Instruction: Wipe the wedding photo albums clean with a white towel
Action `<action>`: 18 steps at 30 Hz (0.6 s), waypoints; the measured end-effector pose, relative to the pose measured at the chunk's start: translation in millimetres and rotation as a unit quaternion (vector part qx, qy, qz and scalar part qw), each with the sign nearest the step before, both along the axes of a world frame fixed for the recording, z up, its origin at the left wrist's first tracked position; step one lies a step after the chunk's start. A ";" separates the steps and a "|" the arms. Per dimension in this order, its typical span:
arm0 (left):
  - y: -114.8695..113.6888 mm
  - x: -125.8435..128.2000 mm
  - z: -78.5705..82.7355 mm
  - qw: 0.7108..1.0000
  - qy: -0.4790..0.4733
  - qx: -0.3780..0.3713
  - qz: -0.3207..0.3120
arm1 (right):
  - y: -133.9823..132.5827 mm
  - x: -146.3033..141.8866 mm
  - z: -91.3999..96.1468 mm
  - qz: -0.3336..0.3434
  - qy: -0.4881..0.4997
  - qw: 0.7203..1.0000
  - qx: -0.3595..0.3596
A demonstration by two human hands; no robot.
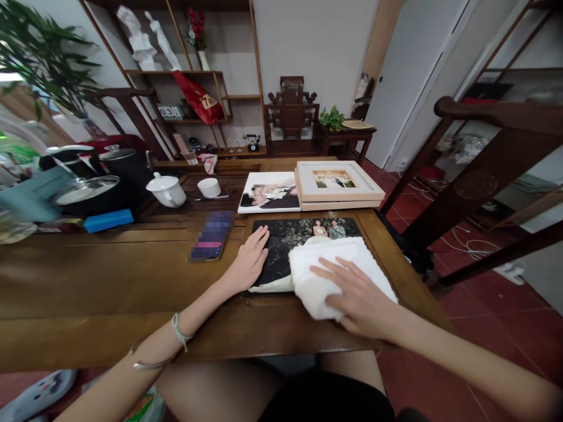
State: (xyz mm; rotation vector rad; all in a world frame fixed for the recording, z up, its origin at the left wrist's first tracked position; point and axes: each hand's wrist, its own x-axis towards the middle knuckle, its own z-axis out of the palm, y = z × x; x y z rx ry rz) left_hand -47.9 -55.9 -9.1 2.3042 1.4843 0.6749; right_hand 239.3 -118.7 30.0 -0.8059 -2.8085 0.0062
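Note:
A dark wedding photo panel (275, 258) lies flat on the wooden table, with two people pictured near its top right. My left hand (253, 261) rests on the panel's left edge, fingers stretched out and holding nothing. Over the panel's right half is a folded white towel (308, 275), which hides that part and hangs past its near edge. My right hand (352, 293) holds the towel and presses it down, its fingers spread over the top. Left of my left hand lies a phone (213, 237), its screen partly blurred.
Behind the panel are a white photo panel (281, 200) and stacked light wood frames (338, 183). A white lidded teapot (167, 189), a small white cup (209, 187), a blue box (108, 221) and a dark pot (92, 196) stand at the left. A chair (484, 170) is at the right.

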 end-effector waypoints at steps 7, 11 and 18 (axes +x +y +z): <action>-0.7 -0.4 1.4 1.000 0.003 -0.012 0.005 | 98.1 13.9 1.8 -0.140 -0.010 0.989 0.045; -0.8 0.0 -0.3 1.000 -0.007 -0.002 0.004 | 106.0 8.4 6.2 -0.148 -0.027 0.988 0.043; 0.2 -0.3 -3.5 1.000 0.000 0.009 0.004 | -7.4 -22.2 6.0 -0.057 -0.008 0.998 -0.037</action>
